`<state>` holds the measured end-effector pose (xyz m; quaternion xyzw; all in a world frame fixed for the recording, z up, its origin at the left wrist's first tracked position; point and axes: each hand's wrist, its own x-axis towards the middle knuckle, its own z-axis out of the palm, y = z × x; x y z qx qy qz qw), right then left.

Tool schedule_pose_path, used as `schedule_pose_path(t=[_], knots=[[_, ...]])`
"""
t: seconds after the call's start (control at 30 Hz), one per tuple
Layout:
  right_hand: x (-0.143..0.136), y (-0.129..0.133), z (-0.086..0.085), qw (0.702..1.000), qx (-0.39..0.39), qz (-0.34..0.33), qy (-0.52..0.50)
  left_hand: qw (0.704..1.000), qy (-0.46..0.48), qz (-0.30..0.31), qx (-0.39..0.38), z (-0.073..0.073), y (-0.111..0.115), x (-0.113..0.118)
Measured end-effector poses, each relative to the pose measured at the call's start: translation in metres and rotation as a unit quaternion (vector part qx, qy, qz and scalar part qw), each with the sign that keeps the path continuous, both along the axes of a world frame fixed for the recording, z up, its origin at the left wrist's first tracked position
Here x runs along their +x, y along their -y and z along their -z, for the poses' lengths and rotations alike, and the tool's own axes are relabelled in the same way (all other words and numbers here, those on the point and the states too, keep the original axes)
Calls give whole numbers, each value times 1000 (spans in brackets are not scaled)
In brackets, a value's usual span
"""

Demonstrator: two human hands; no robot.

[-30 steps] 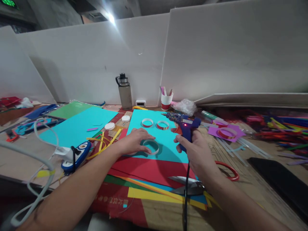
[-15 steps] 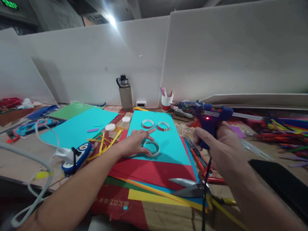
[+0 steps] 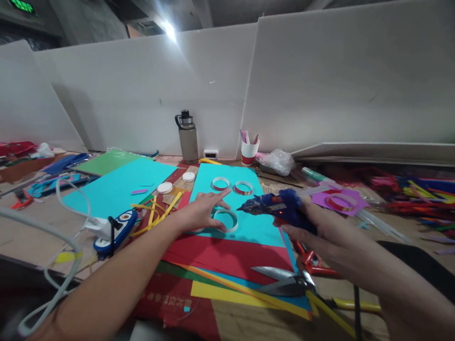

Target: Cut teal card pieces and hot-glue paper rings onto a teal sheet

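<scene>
My left hand (image 3: 203,211) reaches over a turquoise sheet (image 3: 249,232), its thumb and fingers spread at the left side of a pale paper ring (image 3: 236,221). Whether the fingertips press on that ring I cannot tell. Two more rings stand behind it, a back-left ring (image 3: 221,187) and a back-right ring (image 3: 243,192), both red and white. Part of another pale rim shows below my left palm. In my right hand (image 3: 316,227) is a blue glue gun (image 3: 280,207), its nozzle pointing left, just right of the nearest ring and above the sheet.
Scissors (image 3: 280,282) and a red-handled tool (image 3: 313,263) lie at the front right. Behind are a bottle (image 3: 188,142) and a paper cup (image 3: 250,152). A purple sheet (image 3: 357,201) carries a red ring. A blue-and-white power strip (image 3: 117,232) with cables sits left.
My right hand has swung the glue gun left and down toward the nearest ring, and its nozzle is lower. My left hand keeps its place by the ring. The purple sheet's ring now shows.
</scene>
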<state>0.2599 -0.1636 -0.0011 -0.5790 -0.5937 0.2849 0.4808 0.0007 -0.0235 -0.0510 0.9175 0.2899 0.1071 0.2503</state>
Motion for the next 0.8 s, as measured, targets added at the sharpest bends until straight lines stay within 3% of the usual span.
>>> schedule_pose_path(t=[0.1,0.2,0.4,0.8], knots=[[-11,-3,2,976,-45,-63,205,1000,5,-5,-7,0,0,1],[-23,-7,9,951,-81,-65,290,1000,4,-12,-16,-1,1,2],[-34,-18,30,933,-88,-70,342,1000,10,-6,-5,3,-1,2],[-46,-24,41,923,-82,-57,372,1000,23,-12,-15,6,-2,2]])
